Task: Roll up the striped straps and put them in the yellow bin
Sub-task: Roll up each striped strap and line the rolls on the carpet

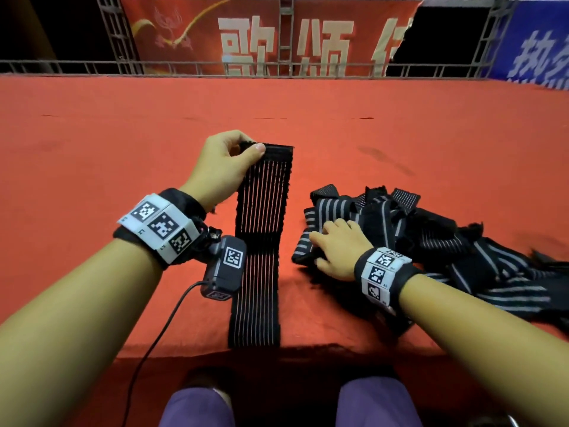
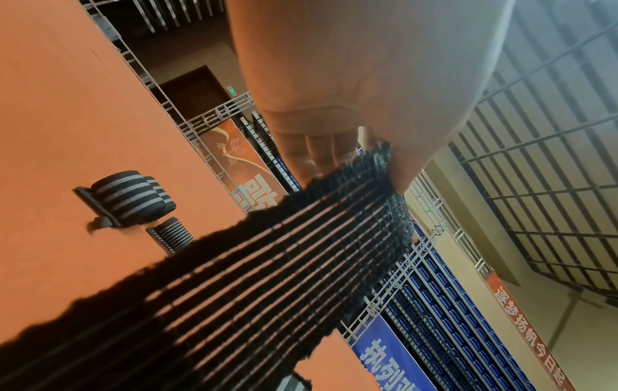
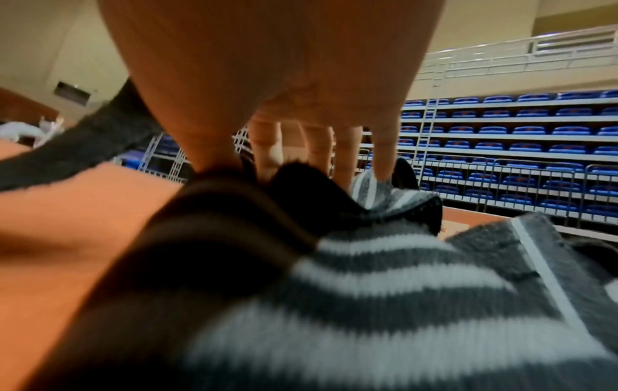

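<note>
My left hand (image 1: 248,149) pinches the top end of a long black strap with thin pale stripes (image 1: 257,248), held up so it runs down to the table's front edge. In the left wrist view the same strap (image 2: 267,264) stretches away from my fingers (image 2: 321,153). My right hand (image 1: 334,241) rests with spread fingers on a loose pile of black straps with grey stripes (image 1: 409,238) at the right. Its fingers (image 3: 384,156) touch a striped strap (image 3: 368,277) in the right wrist view. Two rolled straps (image 2: 133,197) lie on the table. No yellow bin is in view.
The table is covered in red cloth (image 1: 123,143). A metal railing (image 1: 277,67) with a red banner (image 1: 264,35) runs along its far side. A wrist camera's cable (image 1: 160,331) hangs over the front edge by my knees (image 1: 197,408).
</note>
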Available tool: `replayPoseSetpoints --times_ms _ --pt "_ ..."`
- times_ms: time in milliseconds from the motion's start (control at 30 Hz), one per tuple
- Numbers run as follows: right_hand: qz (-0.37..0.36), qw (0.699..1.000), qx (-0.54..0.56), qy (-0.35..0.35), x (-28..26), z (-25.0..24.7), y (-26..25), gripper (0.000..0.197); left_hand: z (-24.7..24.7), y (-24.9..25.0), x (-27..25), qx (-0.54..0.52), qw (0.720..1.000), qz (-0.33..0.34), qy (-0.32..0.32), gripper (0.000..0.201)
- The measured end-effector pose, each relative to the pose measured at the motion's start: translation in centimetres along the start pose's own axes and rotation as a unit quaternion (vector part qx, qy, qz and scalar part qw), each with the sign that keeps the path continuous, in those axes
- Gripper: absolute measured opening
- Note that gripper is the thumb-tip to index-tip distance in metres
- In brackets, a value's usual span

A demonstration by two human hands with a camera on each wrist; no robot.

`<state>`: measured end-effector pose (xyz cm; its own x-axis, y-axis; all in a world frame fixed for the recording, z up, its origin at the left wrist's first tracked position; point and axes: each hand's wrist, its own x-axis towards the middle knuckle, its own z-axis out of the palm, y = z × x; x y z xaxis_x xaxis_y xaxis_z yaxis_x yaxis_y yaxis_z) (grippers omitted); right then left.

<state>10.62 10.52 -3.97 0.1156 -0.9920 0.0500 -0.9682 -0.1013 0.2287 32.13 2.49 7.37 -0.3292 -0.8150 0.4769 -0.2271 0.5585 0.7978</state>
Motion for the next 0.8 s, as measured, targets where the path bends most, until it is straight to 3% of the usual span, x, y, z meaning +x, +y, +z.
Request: replayPoseSetpoints --times_ms 133,267,433,567,700,800 --pt "-0.049 0.994 0.087 0.034 0.6 -2.5 0.3 0.021 0.7 -0.1 0.2 -0.003 1.000 -0.006 -0.006 0.019" --pt "0.016 0.971 0.236 0.042 1.5 -4.9 1.8 0.013 0.9 -0.2 0.3 -0.001 1.000 -0.007 -0.001 0.019" --pt "0.091 0.879 0.427 0.191 3.3 -9.4 5.0 0.010 0.3 -0.7 0.6 0.002 1.000 -0.010 0.025 0.018" --pt "0.058 0.841 0.477 0.248 3.8 -12.9 6.4 0.018 -0.4 -0.6 1.1 -0.006 0.998 -0.012 0.059 0.017" --pt "0.042 0.755 0.536 0.375 3.8 -17.3 7.2 0.024 -0.9 0.3 1.7 -0.008 0.997 -0.006 0.076 0.015" --pt "0.019 0.752 0.543 0.374 3.8 -19.1 6.7 0.023 -1.1 1.1 2.1 -0.010 0.996 0.011 0.090 0.013"
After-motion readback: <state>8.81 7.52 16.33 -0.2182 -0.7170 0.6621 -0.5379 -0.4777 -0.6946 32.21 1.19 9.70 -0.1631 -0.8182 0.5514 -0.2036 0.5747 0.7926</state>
